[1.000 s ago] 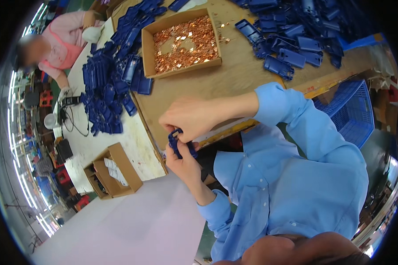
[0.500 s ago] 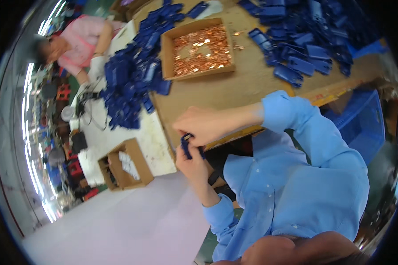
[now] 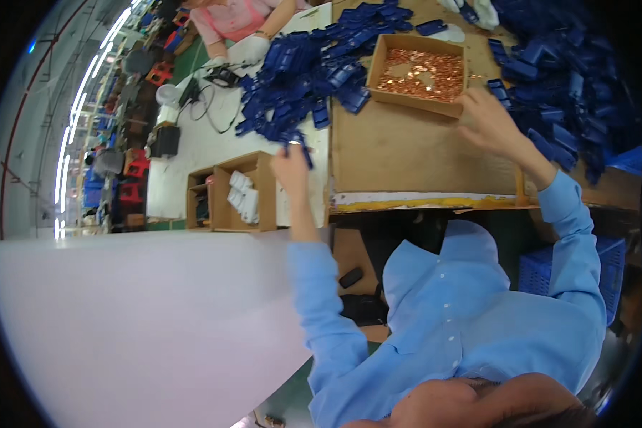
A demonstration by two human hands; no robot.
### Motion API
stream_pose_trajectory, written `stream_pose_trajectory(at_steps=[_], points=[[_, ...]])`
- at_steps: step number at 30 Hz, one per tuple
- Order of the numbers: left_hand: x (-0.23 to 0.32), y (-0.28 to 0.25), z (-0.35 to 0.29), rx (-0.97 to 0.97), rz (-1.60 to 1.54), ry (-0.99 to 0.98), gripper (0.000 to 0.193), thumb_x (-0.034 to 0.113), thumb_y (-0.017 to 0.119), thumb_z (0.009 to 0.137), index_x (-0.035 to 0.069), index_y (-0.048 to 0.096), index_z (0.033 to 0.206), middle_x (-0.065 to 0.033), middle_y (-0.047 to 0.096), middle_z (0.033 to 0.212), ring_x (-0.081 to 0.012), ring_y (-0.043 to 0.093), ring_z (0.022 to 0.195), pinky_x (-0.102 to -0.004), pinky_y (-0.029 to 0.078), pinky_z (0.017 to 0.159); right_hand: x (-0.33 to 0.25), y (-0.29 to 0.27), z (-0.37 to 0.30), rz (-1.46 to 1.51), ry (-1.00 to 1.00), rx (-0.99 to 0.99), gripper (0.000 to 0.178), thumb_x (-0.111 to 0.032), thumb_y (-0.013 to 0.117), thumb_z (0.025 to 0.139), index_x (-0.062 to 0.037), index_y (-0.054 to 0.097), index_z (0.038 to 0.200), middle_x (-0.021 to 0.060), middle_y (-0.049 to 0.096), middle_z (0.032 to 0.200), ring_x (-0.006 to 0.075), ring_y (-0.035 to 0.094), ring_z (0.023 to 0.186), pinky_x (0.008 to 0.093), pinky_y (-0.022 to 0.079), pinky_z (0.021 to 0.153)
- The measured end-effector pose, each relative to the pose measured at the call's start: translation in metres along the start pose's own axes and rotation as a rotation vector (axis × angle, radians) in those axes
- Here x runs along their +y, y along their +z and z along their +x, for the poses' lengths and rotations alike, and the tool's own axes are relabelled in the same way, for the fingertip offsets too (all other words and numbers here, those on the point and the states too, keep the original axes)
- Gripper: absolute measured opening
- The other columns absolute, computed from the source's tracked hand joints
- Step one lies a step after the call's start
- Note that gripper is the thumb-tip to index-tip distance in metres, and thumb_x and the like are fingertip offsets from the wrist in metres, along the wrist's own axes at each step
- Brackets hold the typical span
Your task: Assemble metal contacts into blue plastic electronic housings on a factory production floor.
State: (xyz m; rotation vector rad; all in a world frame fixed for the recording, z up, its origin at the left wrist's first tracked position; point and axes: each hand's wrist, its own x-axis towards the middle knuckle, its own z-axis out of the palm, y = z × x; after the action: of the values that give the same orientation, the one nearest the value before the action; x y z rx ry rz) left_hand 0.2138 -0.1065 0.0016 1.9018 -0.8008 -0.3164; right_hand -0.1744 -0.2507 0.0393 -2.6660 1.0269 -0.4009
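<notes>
Left hand [image 3: 290, 170] pinches a blue case [image 3: 307, 155] near the white tabletop's [image 3: 200, 139] right edge — right hand [image 3: 488, 123] by the box [image 3: 412, 99], grip unclear — plenty of copper bits [image 3: 435, 82] left.

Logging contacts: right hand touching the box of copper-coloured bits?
Cannot tell: in the head view, the right hand overlaps the cardboard box; neither contact nor gap shows.

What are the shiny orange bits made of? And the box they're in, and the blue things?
The orange bits look like thin copper-coloured metal: they glint brightly. The box seems to be plain brown cardboard, matte with thin folded walls. The blue pieces are probably moulded plastic, smooth and slightly glossy, though painted metal might look similar.
</notes>
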Motion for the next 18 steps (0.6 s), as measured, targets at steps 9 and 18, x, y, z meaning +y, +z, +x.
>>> stream_pose_trajectory(at_steps=[9, 18], points=[[-0.038, -0.006, 0.136, 0.178, 0.473, 0.211, 0.075, 0.027, 0.067, 0.074, -0.003, 0.041, 0.139, -0.0267, 0.062, 0.117, -0.041, 0.06, 0.108, -0.0444, 0.047, 0.095, 0.086, 0.007, -0.037, -0.445, -0.034, -0.164, 0.041, -0.018, 0.071, 0.078, -0.0043, 0.055, 0.113, 0.0108, 0.056, 0.105, 0.0281, 0.054, 0.105, 0.0391, 0.042, 0.088], [0.003, 0.029, 0.07, 0.276, 0.261, 0.648, 0.068, 0.023, 0.068, 0.084, -0.003, 0.038, 0.139, -0.0236, 0.045, 0.133, -0.0352, 0.05, 0.117, -0.0435, 0.044, 0.097, 0.066, -0.028, -0.018, -0.143, 0.072, 0.308, 0.026, -0.021, 0.07, 0.086, -0.0035, 0.062, 0.104, 0.0101, 0.062, 0.094, 0.03, 0.063, 0.082, 0.0357, 0.051, 0.07]])
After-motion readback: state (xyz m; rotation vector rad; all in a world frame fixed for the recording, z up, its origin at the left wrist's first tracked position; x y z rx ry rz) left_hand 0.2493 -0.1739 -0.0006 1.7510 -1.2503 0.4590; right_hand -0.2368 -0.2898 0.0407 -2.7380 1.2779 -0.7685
